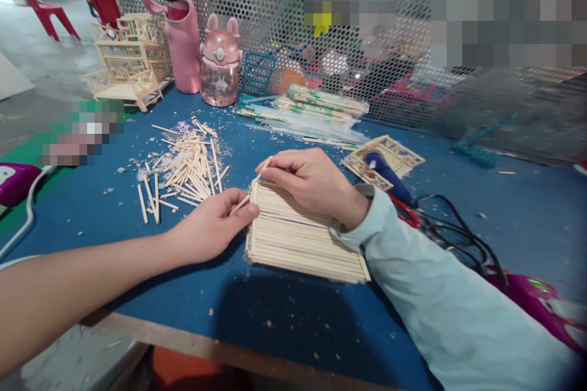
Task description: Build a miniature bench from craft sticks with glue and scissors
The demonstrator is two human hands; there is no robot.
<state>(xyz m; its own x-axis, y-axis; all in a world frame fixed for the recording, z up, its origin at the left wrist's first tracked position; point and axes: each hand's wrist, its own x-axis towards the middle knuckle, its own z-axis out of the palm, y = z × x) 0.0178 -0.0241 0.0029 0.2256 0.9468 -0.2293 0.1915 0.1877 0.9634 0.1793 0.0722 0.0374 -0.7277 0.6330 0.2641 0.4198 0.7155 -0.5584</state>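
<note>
A flat panel of pale wooden sticks [302, 250], laid side by side, rests on the blue table in front of me. My left hand [213, 223] is at its left edge, thumb and fingers pinching a short wooden stick [239, 204]. Above the panel's far left corner, my right hand [309, 177] pinches another short stick [262, 168], whose lower end comes down at that corner. Part of the panel's right side is hidden under the right hand and sleeve. Beyond my left hand lies a heap of loose cut sticks [195, 168].
Behind the right wrist lie a blue-handled tool [385, 172], a small stick frame [398, 156] and black cables [458, 235]. Bagged sticks [321, 104], a pink bottle [183, 52], a clear rabbit-eared bottle [220, 73] and a stick-built model [128, 61] stand farther back.
</note>
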